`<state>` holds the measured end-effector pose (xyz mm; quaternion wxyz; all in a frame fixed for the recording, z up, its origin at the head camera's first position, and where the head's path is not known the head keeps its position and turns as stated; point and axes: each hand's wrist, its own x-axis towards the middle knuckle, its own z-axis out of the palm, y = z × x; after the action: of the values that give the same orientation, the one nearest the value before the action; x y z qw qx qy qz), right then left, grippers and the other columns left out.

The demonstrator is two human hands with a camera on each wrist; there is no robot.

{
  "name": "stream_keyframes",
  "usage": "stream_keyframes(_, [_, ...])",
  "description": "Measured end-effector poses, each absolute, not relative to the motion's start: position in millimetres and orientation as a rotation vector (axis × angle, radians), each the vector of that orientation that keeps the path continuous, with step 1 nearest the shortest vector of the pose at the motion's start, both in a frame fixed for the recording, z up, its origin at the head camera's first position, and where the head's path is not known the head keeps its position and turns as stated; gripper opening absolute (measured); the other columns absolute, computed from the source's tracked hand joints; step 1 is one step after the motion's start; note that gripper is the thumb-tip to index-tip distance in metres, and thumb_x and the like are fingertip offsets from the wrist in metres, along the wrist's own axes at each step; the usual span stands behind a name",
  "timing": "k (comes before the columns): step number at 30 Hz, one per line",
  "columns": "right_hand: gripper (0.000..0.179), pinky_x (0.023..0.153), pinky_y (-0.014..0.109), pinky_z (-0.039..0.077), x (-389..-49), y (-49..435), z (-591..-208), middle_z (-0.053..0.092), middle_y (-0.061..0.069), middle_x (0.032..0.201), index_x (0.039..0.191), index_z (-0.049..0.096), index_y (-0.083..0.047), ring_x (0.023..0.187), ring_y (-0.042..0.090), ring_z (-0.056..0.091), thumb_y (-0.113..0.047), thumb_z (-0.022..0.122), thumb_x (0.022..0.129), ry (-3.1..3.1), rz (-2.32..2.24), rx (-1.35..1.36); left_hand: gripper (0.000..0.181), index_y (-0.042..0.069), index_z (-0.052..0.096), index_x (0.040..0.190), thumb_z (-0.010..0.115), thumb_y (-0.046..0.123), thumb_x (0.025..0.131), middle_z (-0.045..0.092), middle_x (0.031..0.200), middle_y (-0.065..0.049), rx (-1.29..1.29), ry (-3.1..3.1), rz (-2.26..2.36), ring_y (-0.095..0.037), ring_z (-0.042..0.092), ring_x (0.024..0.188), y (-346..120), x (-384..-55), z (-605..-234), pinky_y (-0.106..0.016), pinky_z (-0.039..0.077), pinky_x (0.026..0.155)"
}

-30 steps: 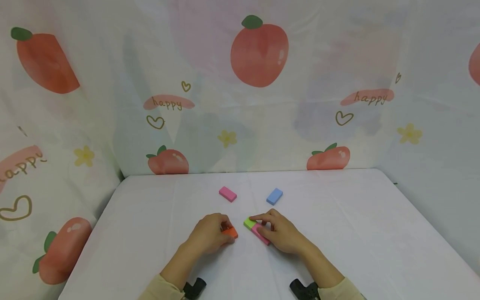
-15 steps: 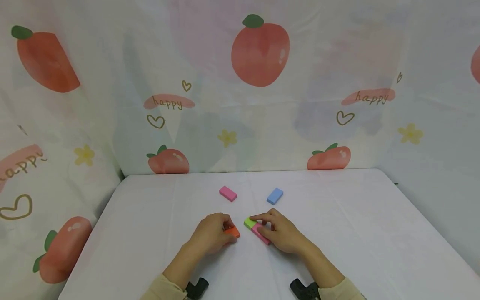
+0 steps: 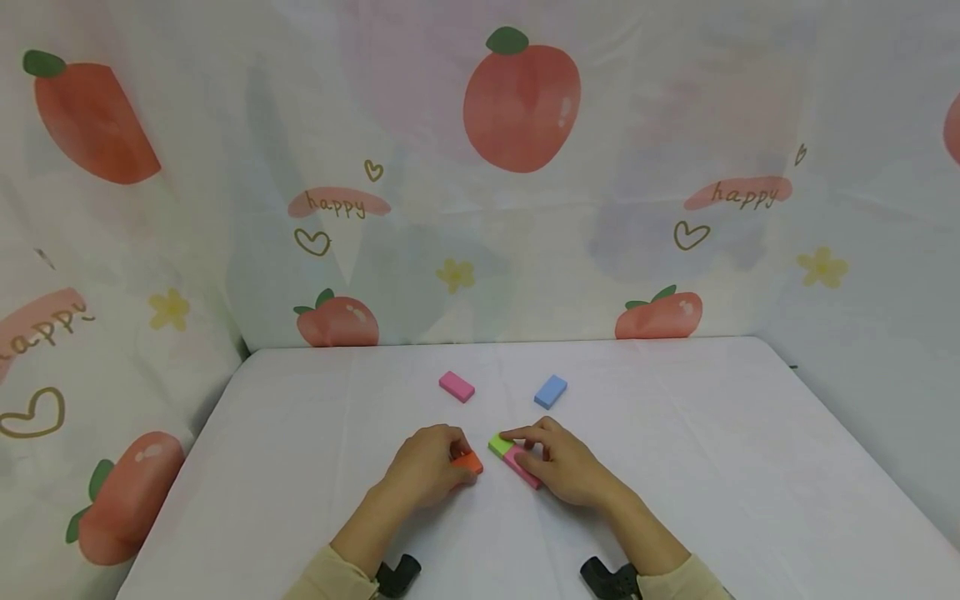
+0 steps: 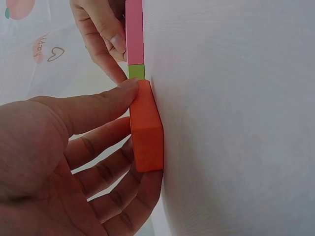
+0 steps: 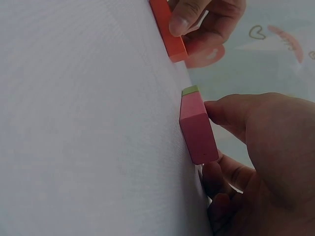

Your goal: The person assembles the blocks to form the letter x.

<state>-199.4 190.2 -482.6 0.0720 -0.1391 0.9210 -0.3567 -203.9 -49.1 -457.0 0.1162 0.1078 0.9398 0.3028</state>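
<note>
My left hand (image 3: 426, 465) pinches an orange rectangular block (image 3: 470, 462) between thumb and fingers, low over the white tabletop. In the left wrist view the thumb lies along one side of the orange block (image 4: 146, 142). Across a small gap, my right hand (image 3: 567, 468) holds a pink block (image 3: 528, 472), its thumb on the near side. A green block (image 3: 500, 446) sits against the pink block's far end, and the right index fingertip reaches over to it. The right wrist view shows the pink block's end (image 5: 201, 140) close up, with the green one behind it.
Farther back on the white table (image 3: 675, 433) lie another pink block (image 3: 457, 387) and a blue block (image 3: 551, 392), apart from each other. A printed fabric backdrop (image 3: 405, 108) rises behind the table. Dark wrist-camera mounts (image 3: 399, 575) sit below both wrists.
My left hand has moved slightly right with the orange block, narrowing the gap to the green block. The right hand and its blocks stay practically in place.
</note>
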Motion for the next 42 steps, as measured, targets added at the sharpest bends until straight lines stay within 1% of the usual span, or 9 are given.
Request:
stream_keyframes(16, [0.037, 0.065, 0.025, 0.04, -199.9, 190.0, -483.4, 0.055, -0.007, 0.105, 0.132, 0.068, -0.039, 0.08, 0.013, 0.048, -0.021, 0.067, 0.1, 2.772, -1.063, -0.414, 0.026, 0.015, 0.073, 0.1, 0.088, 0.027, 0.082, 0.067, 0.093, 0.004, 0.339, 2.778, 0.877, -0.016, 0.056, 0.084, -43.4, -205.1, -458.1, -0.038, 0.051, 0.079])
stream_keyframes(26, [0.035, 0.064, 0.025, 0.039, -199.7, 190.9, -482.5, 0.055, -0.006, 0.104, 0.132, 0.069, -0.037, 0.08, 0.013, 0.048, -0.022, 0.067, 0.1, 2.774, -1.077, -0.42, 0.028, 0.012, 0.073, 0.105, 0.087, 0.025, 0.083, 0.068, 0.095, 0.002, 0.318, 2.783, 0.879, -0.017, 0.057, 0.085, -37.4, -203.5, -457.0, -0.039, 0.052, 0.08])
stream_keyframes(33, [0.036, 0.064, 0.025, 0.04, -200.6, 190.1, -483.0, 0.055, -0.006, 0.105, 0.132, 0.069, -0.038, 0.082, 0.014, 0.049, -0.022, 0.068, 0.1, 2.759, -1.076, -0.411, 0.028, 0.012, 0.073, 0.104, 0.087, 0.025, 0.083, 0.068, 0.095, 0.002, 0.307, 2.794, 0.878, -0.016, 0.057, 0.085, -34.0, -203.0, -457.0, -0.038, 0.052, 0.079])
stream_keyframes(42, [0.036, 0.064, 0.024, 0.04, -200.7, 190.5, -483.7, 0.055, -0.006, 0.104, 0.132, 0.069, -0.038, 0.08, 0.014, 0.049, -0.021, 0.067, 0.1, 2.762, -1.07, -0.426, 0.026, 0.011, 0.072, 0.1, 0.087, 0.023, 0.082, 0.068, 0.093, 0.001, 0.295, 2.808, 0.899, -0.016, 0.057, 0.082, -31.3, -201.7, -458.0, -0.036, 0.05, 0.076])
